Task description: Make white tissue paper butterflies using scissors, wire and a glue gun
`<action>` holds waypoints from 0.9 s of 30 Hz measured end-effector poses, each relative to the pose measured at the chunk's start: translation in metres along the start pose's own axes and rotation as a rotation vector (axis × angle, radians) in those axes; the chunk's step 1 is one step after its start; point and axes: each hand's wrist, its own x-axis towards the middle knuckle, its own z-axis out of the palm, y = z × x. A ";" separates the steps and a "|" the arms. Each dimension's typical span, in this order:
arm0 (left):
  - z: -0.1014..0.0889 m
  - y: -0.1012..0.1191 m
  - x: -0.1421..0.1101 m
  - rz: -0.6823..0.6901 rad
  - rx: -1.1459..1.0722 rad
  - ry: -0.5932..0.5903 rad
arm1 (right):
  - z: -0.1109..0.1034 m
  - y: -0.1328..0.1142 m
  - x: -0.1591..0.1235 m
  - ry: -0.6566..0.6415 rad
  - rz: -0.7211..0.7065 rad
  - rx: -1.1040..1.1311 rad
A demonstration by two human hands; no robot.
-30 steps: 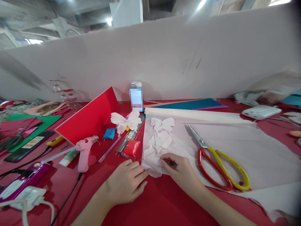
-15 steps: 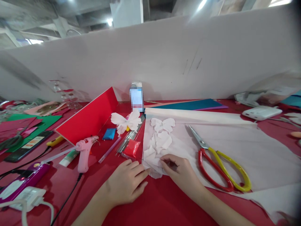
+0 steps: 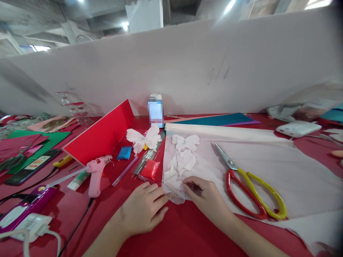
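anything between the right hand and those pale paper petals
Nothing visible does: the fingers of the right hand are on the lower edge of the pale paper petal cutouts. The tissue sheet lies beneath them, and the scissors lie off to the hand's right.

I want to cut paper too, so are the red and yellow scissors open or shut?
Shut. The scissors have their two metal blades lying closed together in one narrow point, on the pale pink paper.

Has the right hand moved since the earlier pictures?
No, not noticeably: the right hand sits just as far from the red-and-yellow-handled scissors as before.
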 end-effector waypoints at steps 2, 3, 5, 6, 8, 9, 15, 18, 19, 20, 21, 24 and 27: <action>0.000 0.000 0.000 -0.005 -0.013 -0.003 | 0.000 0.000 0.000 0.001 -0.002 -0.002; 0.000 0.000 0.000 -0.010 -0.020 -0.005 | 0.000 0.000 0.000 0.001 -0.003 -0.004; 0.000 0.000 0.000 -0.014 -0.024 -0.010 | 0.000 0.000 0.000 0.002 -0.009 -0.008; -0.001 0.000 0.000 -0.014 -0.022 -0.012 | 0.000 0.000 0.000 0.005 -0.013 -0.011; -0.001 0.001 0.000 -0.015 -0.009 -0.011 | 0.000 0.001 0.000 0.012 -0.017 -0.018; -0.001 0.001 0.000 -0.017 0.001 -0.008 | 0.000 0.001 0.000 0.014 -0.018 -0.020; -0.004 0.001 0.004 0.033 0.039 0.058 | 0.001 0.002 0.001 0.011 -0.019 -0.008; -0.015 -0.013 -0.005 -0.093 0.082 0.271 | 0.000 0.000 -0.001 -0.004 -0.003 0.003; -0.020 -0.021 -0.011 -0.230 0.121 0.358 | -0.001 -0.001 -0.001 -0.012 -0.003 0.003; -0.026 -0.029 -0.020 -0.409 0.200 0.424 | -0.001 -0.002 -0.002 -0.019 -0.003 0.002; -0.031 -0.037 -0.030 -0.592 0.327 0.498 | -0.001 -0.003 -0.002 -0.024 -0.005 -0.003; -0.039 -0.056 -0.063 -1.021 0.640 0.342 | -0.001 -0.004 -0.003 -0.023 0.002 -0.013; -0.037 -0.062 -0.088 -1.162 0.676 0.147 | -0.001 -0.003 -0.003 -0.021 0.009 -0.013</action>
